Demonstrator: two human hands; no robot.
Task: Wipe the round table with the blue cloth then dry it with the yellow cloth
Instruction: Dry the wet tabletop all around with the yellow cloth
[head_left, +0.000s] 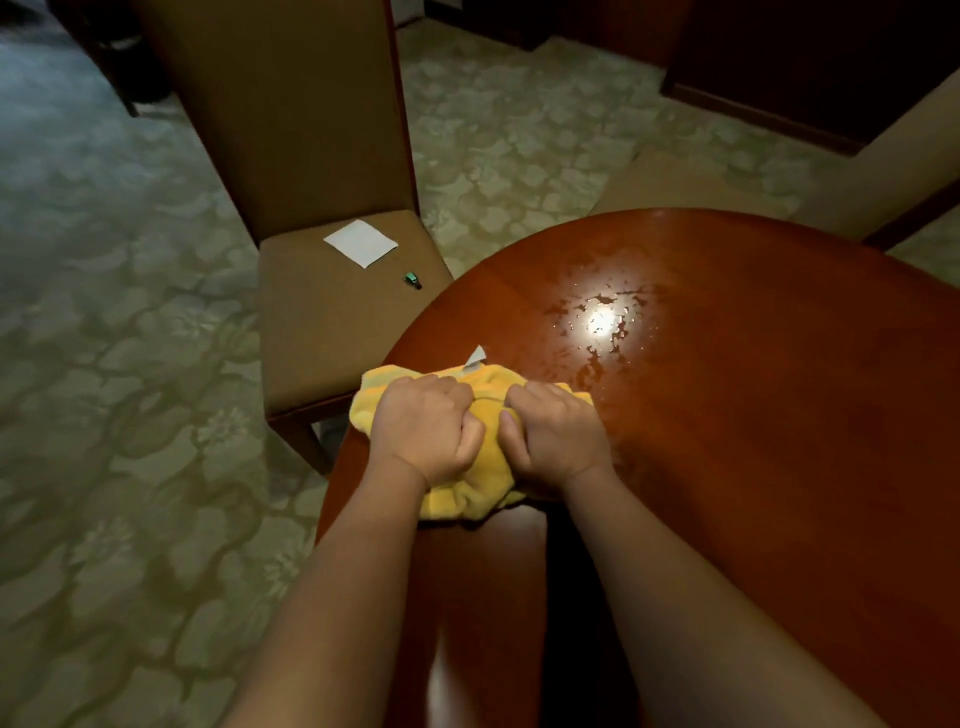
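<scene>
A bunched yellow cloth (485, 457) with a white tag lies on the left part of the round red-brown table (753, 415). My left hand (423, 428) and my right hand (556, 431) sit side by side on top of it, fingers curled into the fabric and gripping it. Beyond the hands, water patches and droplets (602, 322) glisten on the tabletop under a bright light reflection. No blue cloth is in view.
A brown upholstered chair (332, 312) stands close to the table's left edge, with a white paper (360, 242) and a small green object (412, 280) on its seat. Another chair (904, 171) is at the far right. Patterned carpet covers the floor.
</scene>
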